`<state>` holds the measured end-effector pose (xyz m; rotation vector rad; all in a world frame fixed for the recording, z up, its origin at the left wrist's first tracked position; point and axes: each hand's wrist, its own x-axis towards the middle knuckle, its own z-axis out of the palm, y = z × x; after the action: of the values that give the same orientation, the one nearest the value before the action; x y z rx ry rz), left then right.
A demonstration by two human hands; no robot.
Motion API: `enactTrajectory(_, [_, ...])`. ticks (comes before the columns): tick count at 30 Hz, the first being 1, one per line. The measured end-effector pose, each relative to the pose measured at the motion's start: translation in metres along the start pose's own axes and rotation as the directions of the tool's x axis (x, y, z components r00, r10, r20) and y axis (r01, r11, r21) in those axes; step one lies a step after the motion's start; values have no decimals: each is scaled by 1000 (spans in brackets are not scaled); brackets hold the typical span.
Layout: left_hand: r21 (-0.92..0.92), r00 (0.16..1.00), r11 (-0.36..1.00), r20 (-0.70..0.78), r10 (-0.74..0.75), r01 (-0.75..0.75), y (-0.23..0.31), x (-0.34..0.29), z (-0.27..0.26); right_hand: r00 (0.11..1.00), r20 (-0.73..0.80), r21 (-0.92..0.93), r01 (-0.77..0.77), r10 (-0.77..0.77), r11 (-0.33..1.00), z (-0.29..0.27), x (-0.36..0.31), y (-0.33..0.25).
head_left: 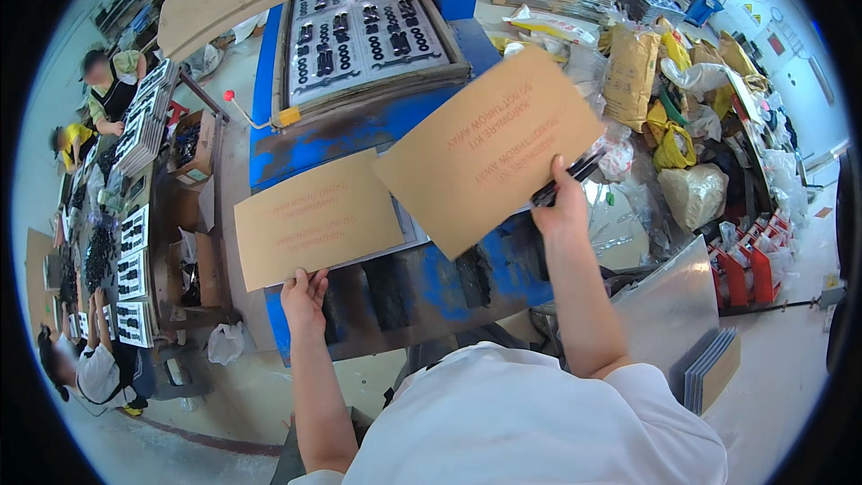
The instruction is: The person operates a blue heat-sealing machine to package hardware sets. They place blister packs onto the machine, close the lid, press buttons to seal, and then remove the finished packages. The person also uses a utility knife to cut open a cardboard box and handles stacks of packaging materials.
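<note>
Two brown cardboard sheets with faint red print are in front of me. The left cardboard sheet (314,220) lies low over the blue bench, with whitish layers showing at its edge. My left hand (305,301) has its fingers curled on that sheet's near edge. My right hand (564,202) grips the right cardboard sheet (494,144) by its lower right edge, thumb on top, and holds it raised and tilted. Beside that thumb are slender black pieces (567,178); their kind and whether I hold them I cannot tell.
Beyond the sheets, a framed tray (377,90) holds rows of black parts under clear film. A red-knobbed lever (242,108) stands left of it. Filled bags (633,76) are piled at right. Co-workers (112,81) work along a table at left. Flat panels (705,368) lean at lower right.
</note>
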<state>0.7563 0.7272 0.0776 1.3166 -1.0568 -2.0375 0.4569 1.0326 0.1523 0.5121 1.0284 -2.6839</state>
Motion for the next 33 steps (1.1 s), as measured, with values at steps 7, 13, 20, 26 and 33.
enactTrajectory(7, [-12, 998, 998, -7, 55, -55, -15, -11, 20, 957, -289, -10, -8, 5, 1000, -43, 22, 46])
enactTrajectory(13, [71, 999, 997, 48, 1, -5, 0, -23, 33, 970, -241, 20, -14, 18, 1000, -54, 23, 44])
enactTrajectory(20, [876, 987, 458, 107, 124, -152, 50, -27, 38, 934, -238, -338, -337, 266, 879, -82, -27, -28])
enactTrajectory(26, [441, 313, -275, 859, 405, -854, 35, 47, 225, 866, 191, -923, 318, -462, 216, -120, 85, -75])
enactTrajectory(33, [676, 645, 20, 710, -283, -736, 50, 99, 306, 984, 109, -993, 100, 139, 70, -82, 144, -92])
